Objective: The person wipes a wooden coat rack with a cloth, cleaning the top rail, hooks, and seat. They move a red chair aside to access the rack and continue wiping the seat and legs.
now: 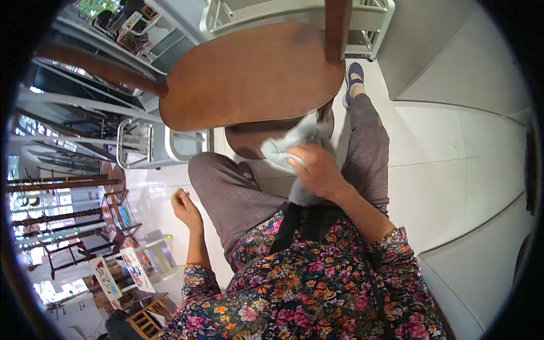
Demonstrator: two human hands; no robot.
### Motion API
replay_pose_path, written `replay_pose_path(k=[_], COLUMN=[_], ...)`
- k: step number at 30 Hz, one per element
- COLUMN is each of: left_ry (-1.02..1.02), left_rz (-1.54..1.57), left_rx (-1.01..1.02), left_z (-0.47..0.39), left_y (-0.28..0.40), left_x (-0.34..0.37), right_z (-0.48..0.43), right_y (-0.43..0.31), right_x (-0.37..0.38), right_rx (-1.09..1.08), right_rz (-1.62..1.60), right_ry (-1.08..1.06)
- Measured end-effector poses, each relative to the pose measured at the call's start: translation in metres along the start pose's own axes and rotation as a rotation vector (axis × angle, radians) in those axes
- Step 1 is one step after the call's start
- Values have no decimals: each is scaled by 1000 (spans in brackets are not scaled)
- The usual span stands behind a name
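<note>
My right hand (316,168) grips a crumpled pale grey-white cloth (280,148). The cloth is close to the front edge of a brown wooden oval board (255,76), part of a piece of furniture with upright wooden posts (338,29). Below that board, a second, darker wooden tier (246,140) shows partly, the rest hidden by the upper board and the cloth. Whether the cloth touches the wood, I cannot tell. Off to the left, beside my knee, my left hand (186,208) hangs over the floor with curled fingers and nothing visible in them.
A white rolling cart (382,25) stands behind the furniture. To the right is a grey-white cabinet or wall panel (459,63). White metal frames (136,144), a wooden coat stand (63,185) and small chairs with printed boards (136,270) crowd the left. The floor (425,182) has pale tiles.
</note>
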State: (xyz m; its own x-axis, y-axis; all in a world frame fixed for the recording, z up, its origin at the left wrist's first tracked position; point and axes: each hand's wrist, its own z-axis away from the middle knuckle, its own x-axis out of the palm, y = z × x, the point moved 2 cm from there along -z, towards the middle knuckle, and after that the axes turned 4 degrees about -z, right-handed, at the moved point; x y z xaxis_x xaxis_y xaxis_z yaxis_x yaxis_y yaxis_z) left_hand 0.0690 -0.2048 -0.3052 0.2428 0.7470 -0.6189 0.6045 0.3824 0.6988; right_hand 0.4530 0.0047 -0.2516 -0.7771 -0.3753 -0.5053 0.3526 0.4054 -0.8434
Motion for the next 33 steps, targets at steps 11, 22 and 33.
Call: replay_pose_path(k=[11,22,33], left_ry=[-624,-414,-406], left_rz=[-255,-406,-368], left_rx=[-525,-647,-810], left_z=[261,262,259], left_y=[-72,-61,-39], left_x=[-6,-17,-18], right_z=[10,14,12], right_y=[108,118,147], right_x=[2,39,73], right_rx=[514,923,1021], right_rz=[-267,-930,-959], right_ry=[219,54,-68])
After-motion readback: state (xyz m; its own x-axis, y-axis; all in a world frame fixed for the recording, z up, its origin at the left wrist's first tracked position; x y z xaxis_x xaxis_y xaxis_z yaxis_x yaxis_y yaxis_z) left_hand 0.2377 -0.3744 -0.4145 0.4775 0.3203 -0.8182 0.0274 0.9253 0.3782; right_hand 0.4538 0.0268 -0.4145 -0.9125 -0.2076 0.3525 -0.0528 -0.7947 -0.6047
